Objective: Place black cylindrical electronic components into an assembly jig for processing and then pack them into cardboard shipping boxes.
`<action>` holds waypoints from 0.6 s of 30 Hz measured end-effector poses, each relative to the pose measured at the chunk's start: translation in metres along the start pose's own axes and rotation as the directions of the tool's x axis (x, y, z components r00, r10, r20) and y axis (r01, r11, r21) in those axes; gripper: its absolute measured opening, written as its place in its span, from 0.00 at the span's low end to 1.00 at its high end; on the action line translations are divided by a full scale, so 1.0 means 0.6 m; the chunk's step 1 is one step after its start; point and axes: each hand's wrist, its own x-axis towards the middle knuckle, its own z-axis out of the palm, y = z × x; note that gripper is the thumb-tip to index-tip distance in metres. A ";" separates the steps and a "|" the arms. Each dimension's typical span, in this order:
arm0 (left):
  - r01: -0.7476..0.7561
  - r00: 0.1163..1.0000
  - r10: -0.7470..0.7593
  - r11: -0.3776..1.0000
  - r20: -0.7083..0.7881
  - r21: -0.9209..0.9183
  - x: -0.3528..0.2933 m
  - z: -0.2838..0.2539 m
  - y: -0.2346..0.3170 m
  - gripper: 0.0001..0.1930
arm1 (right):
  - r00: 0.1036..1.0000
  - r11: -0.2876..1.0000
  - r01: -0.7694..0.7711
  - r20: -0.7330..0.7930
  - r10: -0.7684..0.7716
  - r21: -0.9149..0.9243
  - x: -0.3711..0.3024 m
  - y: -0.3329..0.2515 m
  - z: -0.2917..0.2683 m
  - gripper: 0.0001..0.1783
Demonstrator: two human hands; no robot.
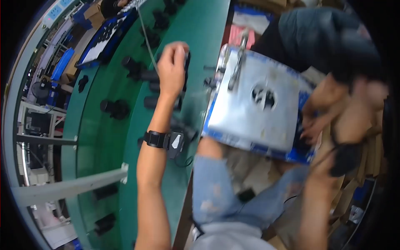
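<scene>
Over the green work surface, my left hand is raised with its fingers curled closed. A dark part shows just beside its fingers, and whether it is held is hidden. Several black cylindrical parts lie beside and below that hand. My right hand is at the far right, smeared by motion, so its fingers cannot be read. Between my arms, above my knees, a silver metal plate with a round opening sits on a blue bin. A metal tool or clamp rests on the plate's far left.
Another person's hand reaches to the bin's right side; a dark sleeve shows behind. More black parts are spread on the green conveyor at left. A metal bracket juts in from the left. Cardboard boxes stand at right.
</scene>
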 end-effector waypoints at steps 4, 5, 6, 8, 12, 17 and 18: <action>-0.398 0.917 0.398 0.917 -0.003 0.018 -0.110 -0.037 0.165 0.17 | 0.071 0.449 0.891 0.951 -0.302 0.076 -0.017 -0.071 0.010 0.35; -0.422 0.897 0.400 0.901 0.186 0.100 -0.155 -0.058 0.203 0.24 | 0.112 0.735 0.642 0.921 -0.373 0.219 -0.033 0.030 -0.007 0.33; -0.435 0.891 0.406 0.891 0.201 0.129 -0.205 -0.043 0.229 0.31 | 0.224 0.824 0.549 0.924 -0.310 0.144 -0.076 0.065 -0.038 0.35; -0.400 0.858 0.386 0.916 0.340 -0.031 -0.284 -0.009 0.208 0.39 | 0.304 0.913 0.407 0.942 -0.144 0.008 -0.131 0.118 -0.100 0.40; -0.087 0.948 0.084 0.996 0.306 -0.003 -0.391 -0.089 0.155 0.36 | 0.241 0.906 0.417 0.970 -0.035 -0.071 -0.228 0.193 -0.154 0.46; 0.263 0.875 -0.141 0.942 -0.464 0.209 -0.326 -0.324 0.106 0.25 | 0.427 0.922 0.111 0.856 0.293 -0.371 -0.204 0.206 -0.303 0.22; 0.384 0.848 -0.268 0.905 -0.457 0.183 -0.303 -0.366 0.091 0.21 | 0.478 0.928 0.093 0.834 0.276 -0.361 -0.194 0.222 -0.330 0.15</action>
